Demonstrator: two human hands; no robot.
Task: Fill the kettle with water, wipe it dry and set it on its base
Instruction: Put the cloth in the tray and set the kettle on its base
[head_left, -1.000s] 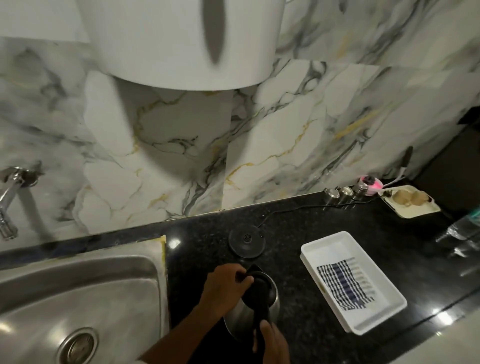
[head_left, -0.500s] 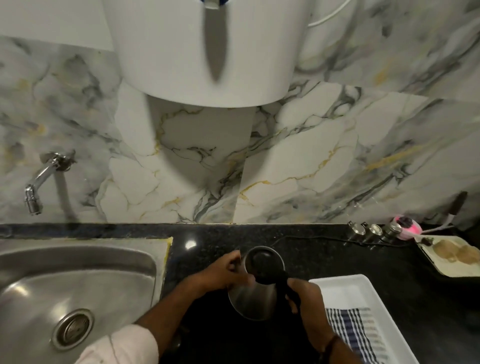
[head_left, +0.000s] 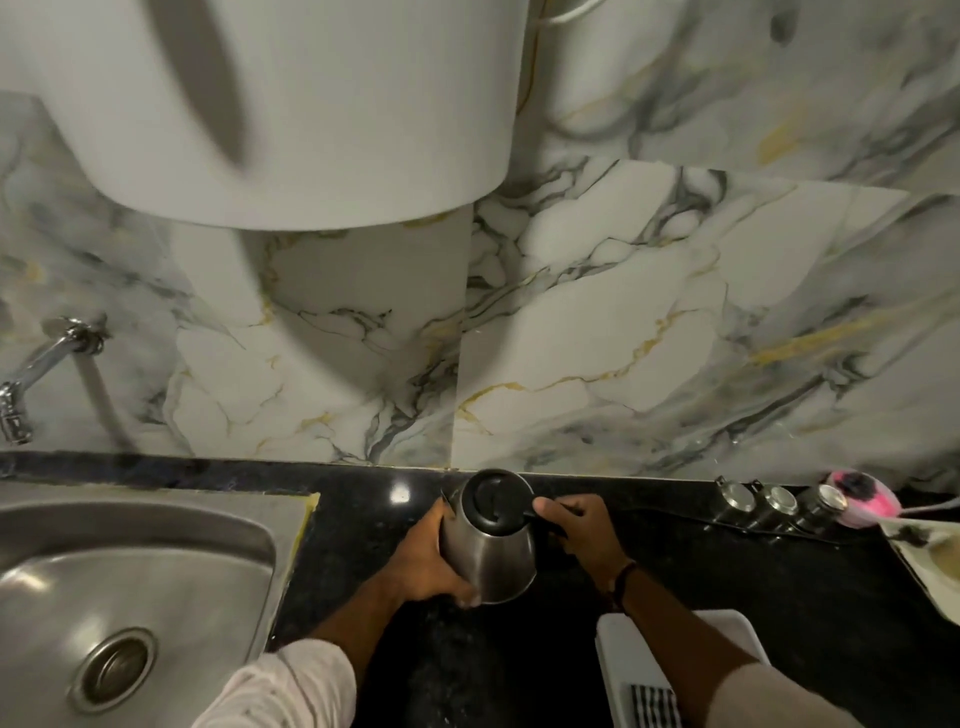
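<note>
While both hands hold the kettle (head_left: 488, 540) over the worktop (head_left: 701, 582), left (head_left: 423, 566) wrapped on body, right (head_left: 582, 525) closed on handle, lid shut; filling at tap (head_left: 31, 374) and wiping probably remain.

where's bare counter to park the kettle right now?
Bare black counter lies between the right hand and the spice jars, and in front of the kettle between the sink and white tray. The right back corner is crowded: jars, pink scrubber, dish.
</note>
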